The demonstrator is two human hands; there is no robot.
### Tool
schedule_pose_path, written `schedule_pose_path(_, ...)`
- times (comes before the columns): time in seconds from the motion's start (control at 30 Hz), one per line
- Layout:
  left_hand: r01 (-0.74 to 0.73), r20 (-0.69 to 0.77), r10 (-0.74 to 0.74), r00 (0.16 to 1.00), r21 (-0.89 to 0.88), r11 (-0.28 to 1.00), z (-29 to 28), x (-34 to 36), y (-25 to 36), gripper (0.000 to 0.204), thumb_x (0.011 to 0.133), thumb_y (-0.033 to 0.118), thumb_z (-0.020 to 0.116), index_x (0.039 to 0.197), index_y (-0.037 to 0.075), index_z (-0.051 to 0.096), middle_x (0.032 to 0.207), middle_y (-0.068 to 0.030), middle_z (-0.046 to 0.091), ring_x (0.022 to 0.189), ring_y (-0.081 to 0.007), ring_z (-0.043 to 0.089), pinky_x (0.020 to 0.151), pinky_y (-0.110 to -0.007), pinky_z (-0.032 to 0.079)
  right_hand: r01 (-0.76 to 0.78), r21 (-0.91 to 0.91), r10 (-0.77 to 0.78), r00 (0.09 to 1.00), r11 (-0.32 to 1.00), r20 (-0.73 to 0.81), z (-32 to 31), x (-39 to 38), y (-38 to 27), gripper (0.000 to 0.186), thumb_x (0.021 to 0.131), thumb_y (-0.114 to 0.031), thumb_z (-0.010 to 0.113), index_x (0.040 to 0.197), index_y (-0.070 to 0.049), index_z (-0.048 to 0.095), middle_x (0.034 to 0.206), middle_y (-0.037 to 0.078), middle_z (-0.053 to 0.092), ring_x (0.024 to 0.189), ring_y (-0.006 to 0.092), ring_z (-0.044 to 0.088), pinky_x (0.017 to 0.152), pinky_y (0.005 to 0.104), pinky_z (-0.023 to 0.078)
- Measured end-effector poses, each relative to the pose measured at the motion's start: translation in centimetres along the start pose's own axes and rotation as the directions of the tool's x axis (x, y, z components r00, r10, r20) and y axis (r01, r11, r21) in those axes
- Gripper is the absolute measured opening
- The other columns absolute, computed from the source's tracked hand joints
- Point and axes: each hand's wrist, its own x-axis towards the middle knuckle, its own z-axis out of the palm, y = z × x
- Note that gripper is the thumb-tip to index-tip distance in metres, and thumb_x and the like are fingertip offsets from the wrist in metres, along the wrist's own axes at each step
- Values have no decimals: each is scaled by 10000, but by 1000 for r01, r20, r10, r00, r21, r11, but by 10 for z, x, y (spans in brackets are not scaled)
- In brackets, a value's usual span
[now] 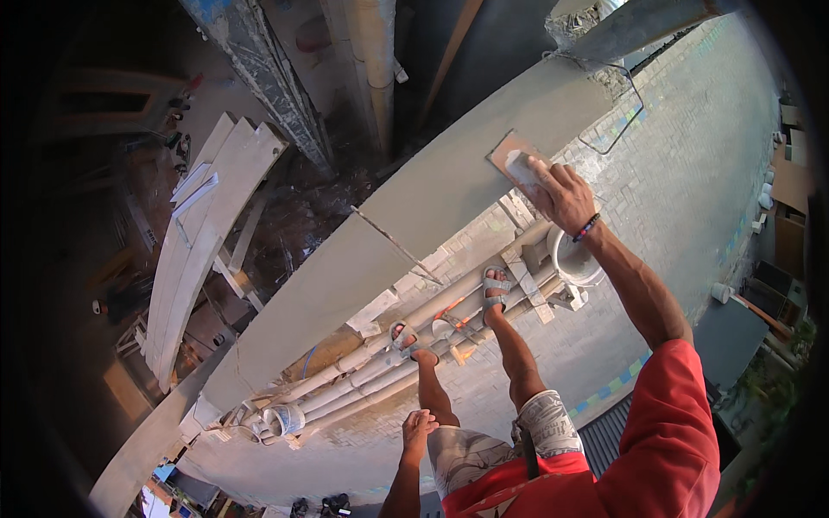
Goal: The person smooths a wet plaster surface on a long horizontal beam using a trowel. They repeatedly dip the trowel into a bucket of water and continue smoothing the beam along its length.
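Observation:
My right hand (567, 197) reaches far out, fingers wrapped round a plastering float (503, 150). The float's flat, reddish face plate rests on or very near a smooth grey band of plaster (414, 220) that curves across the view. Beside my thigh hangs my left hand (418, 429), its fingers loosely curled with nothing visible in them. Just below my right wrist stands a white bucket (577, 261), partly hidden by the forearm. A thin rod (387, 235) lies across the plaster band's near edge.
My sandalled feet stand on bundled long poles (350, 380) with short wooden crosspieces (528, 283). A smaller white bucket (285, 420) sits at their left end. Bent wire (641, 108) crosses the band's upper right edge. Curved pale boards (203, 237) and a blue-grey post (268, 86) stand beyond.

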Motion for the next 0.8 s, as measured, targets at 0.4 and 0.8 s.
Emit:
schedule_pose_path(0.4, -71, 29, 69, 997, 72, 995, -6, -2, 21, 314, 939, 307, 556, 1066, 20, 565, 926, -103, 637, 771, -198, 664, 709, -317, 518, -76, -23, 73, 993, 997, -91, 1, -17, -16, 544, 779, -206, 711, 1287, -129, 530, 826, 66, 563, 709, 233, 548, 649, 341, 487)
schedule_pose_path(0.8, -80, 39, 73, 997, 192, 978, -23, -5, 30, 371, 951, 320, 519, 1101, -20, 539, 968, -155, 625, 821, -255, 657, 774, -352, 528, -180, 19, 181, 980, 983, -80, 5, -27, -27, 469, 811, -209, 660, 1262, -165, 536, 821, 79, 543, 780, 244, 568, 707, 361, 491)
